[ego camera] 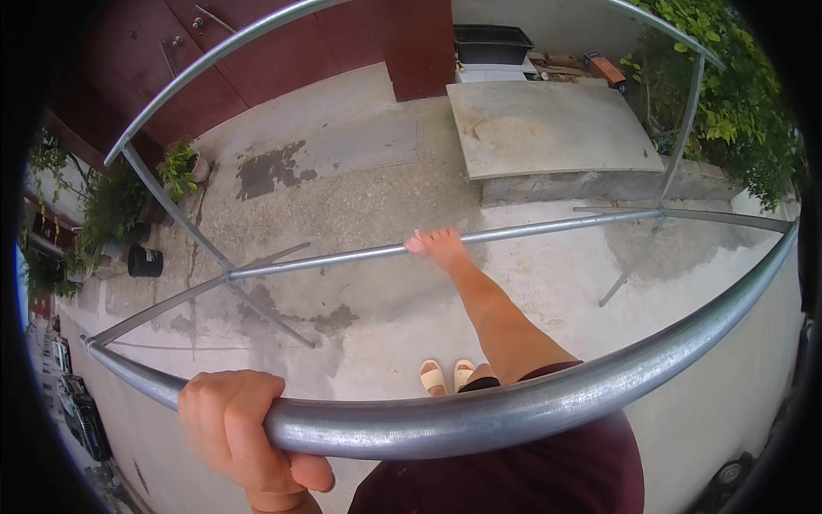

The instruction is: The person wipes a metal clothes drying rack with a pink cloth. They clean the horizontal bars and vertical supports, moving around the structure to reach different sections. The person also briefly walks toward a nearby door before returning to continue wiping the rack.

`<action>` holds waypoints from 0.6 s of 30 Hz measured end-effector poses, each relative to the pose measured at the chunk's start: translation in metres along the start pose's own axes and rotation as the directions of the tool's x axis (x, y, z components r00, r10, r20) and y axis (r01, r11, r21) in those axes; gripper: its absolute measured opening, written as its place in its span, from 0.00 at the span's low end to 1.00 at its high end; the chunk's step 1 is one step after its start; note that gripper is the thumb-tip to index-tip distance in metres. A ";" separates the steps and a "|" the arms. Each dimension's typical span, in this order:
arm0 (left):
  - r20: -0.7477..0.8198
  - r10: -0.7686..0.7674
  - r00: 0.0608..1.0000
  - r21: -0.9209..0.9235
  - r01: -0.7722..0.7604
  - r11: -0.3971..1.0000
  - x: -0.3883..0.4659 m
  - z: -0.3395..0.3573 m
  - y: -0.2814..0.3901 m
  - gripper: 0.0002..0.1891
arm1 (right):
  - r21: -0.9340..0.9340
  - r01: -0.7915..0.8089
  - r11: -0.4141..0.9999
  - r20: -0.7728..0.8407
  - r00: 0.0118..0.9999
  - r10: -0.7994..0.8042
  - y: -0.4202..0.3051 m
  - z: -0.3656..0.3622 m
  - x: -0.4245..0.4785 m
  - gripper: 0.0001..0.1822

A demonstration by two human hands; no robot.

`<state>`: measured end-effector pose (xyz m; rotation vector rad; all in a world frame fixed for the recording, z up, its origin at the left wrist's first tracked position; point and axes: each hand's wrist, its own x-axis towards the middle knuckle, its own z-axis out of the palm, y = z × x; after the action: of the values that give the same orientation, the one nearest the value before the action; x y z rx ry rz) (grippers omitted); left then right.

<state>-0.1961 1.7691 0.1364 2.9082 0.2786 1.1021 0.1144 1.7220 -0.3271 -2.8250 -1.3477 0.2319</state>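
My left hand (pixel 228 430) is wrapped around the near top pipe (pixel 411 427) of a galvanized steel frame, close to its left part. Farther down, my right hand (pixel 443 249) reaches under that pipe and curls over the frame's middle pipe (pixel 552 226). A small pale pink piece (pixel 417 244), perhaps cloth, shows at the fingers of my right hand against the pipe. Sloping bars (pixel 173 205) join the middle pipe to the far top pipe (pixel 231 46). Thin legs (pixel 273 315) run down from the joints towards the ground.
Concrete ground (pixel 385 295) with damp patches lies below. Ahead are a dark red metal door (pixel 276 64), a raised slab (pixel 552 128) and a black plastic tub (pixel 491 45). Leafy shrubs (pixel 738 96) grow at right. A black bucket (pixel 145 262) and potted plant (pixel 178 168) stand left.
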 end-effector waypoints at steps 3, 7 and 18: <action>-0.094 -0.062 0.994 0.023 0.065 0.998 -0.005 0.003 0.004 0.40 | -0.018 0.013 1.000 -0.012 1.000 -0.014 0.039 -0.003 -0.019 0.24; -0.204 -0.034 0.978 0.024 0.040 0.999 -0.009 0.009 0.005 0.36 | -0.050 0.045 0.998 -0.287 0.956 -0.058 0.137 0.015 -0.062 0.26; -0.101 0.050 0.994 0.042 -0.046 0.998 0.066 0.059 0.308 0.40 | -0.048 0.151 0.987 -0.224 0.962 -0.158 0.411 0.002 -0.182 0.30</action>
<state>-0.0596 1.4802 0.1596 2.9126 0.2358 1.2689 0.3187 1.3219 -0.3325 -2.6500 -1.5191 -0.1119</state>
